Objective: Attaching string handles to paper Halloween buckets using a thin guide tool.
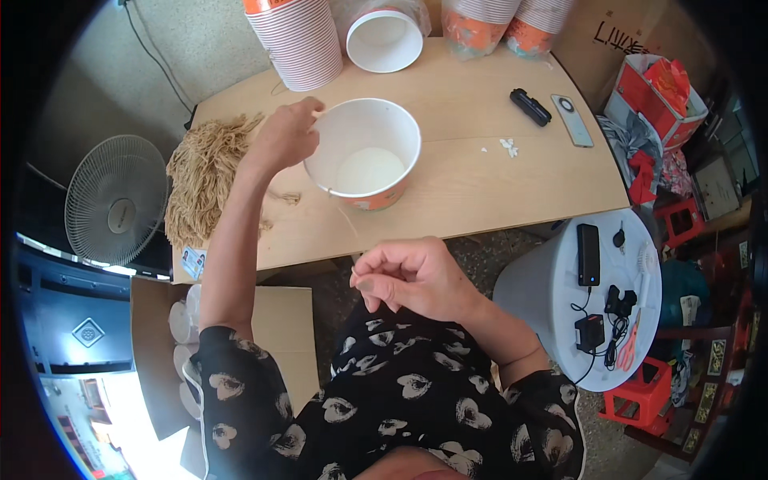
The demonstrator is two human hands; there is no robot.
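A white paper bucket with an orange lower band point(404, 188) stands on the table, its mouth tilted toward me and its inside bare. My left hand point(290, 138) is at the bucket's left rim, fingers curled; what they hold, if anything, is hidden. Left of the bucket lies a heap of tan twine strands point(200, 184). In front of the table, close to my body, my right hand point(416, 280) is closed in a pinch, with its contents too small to make out. A thin pale strand point(344, 214) runs down from the bucket's front rim.
Stacked paper buckets point(300, 48) line the table's back, beside a bagged bucket point(384, 42). A phone point(571, 122), a black case point(530, 107) and white scraps point(510, 148) lie at right. A fan point(118, 200) stands left; a lidded drum point(552, 312) holds chargers and scissors point(628, 348).
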